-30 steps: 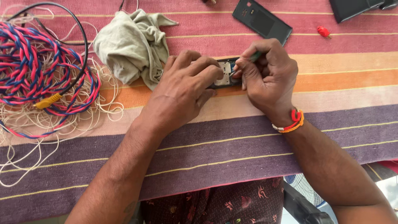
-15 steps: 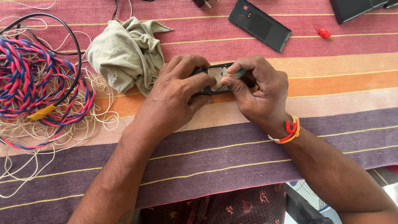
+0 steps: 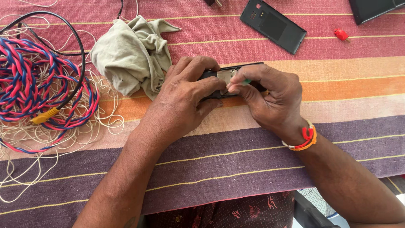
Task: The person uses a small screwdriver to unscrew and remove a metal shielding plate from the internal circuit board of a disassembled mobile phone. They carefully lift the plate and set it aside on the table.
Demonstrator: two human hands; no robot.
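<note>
- Head view: a tabletop under a striped cloth (image 3: 337,118) in pink, orange, cream and purple bands; everything below is placed relative to the small dark opened device (image 3: 230,78) at its centre.
- Opened device lies on the orange band, long side across the view; metal innards show at its middle, the rest is covered by fingers.
- Left hand (image 3: 185,99) comes in from the device's left, fingers wrapped over its left half and clamped on it, thumb under the near edge.
- Right hand (image 3: 270,97) comes in from the device's right, fingertips pinched together on a thin green-tipped tool (image 3: 246,82); the tip sits at the exposed metal part.
- Right wrist carries an orange and red thread band (image 3: 304,138), nearer the viewer than the device.
- Crumpled grey-green rag (image 3: 128,55) lies just left of the device, touching the left hand's knuckles.
- Further left of the device: a coil of twisted red and blue wire (image 3: 33,84) over a tangle of thin white wire (image 3: 105,118), with a black cable (image 3: 76,46) looping across.
- Beyond the device, up and to the right: a flat dark phone back cover (image 3: 273,26), and further right a small red cap (image 3: 341,34).
</note>
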